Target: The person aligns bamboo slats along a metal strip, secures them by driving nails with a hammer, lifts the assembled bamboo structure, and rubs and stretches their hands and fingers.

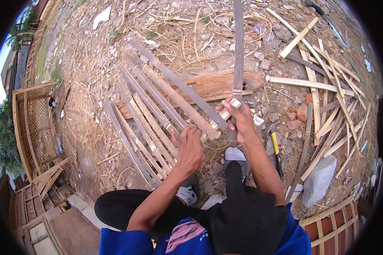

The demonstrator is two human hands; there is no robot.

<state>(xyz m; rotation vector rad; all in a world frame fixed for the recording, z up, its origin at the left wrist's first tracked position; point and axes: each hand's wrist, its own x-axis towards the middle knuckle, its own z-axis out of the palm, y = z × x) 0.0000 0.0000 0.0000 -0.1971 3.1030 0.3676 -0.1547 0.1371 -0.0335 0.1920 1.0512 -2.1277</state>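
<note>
My right hand (pixel 239 117) is closed around a short pale piece of split bamboo (pixel 230 109), its cut end showing above the fingers. To the left, my left hand (pixel 189 149) curls its fingers at the lower ends of the long strips; a pale bamboo strip (pixel 204 137) shows at its fingertips, mostly hidden by the hand. Several long brown and pale bamboo strips (pixel 151 112) lie slanted over a weathered wooden plank (pixel 208 87). A dark flat strip (pixel 238 46) runs upright across the plank's right end, passing behind my right hand.
A hammer with a yellow-and-black handle (pixel 275 144) lies right of my right forearm. Beyond it are a pile of pale strips (pixel 327 93) and a grey rock (pixel 320 180). A black-handled saw-like tool (pixel 327 21) lies far right. A lattice frame (pixel 35 123) stands left.
</note>
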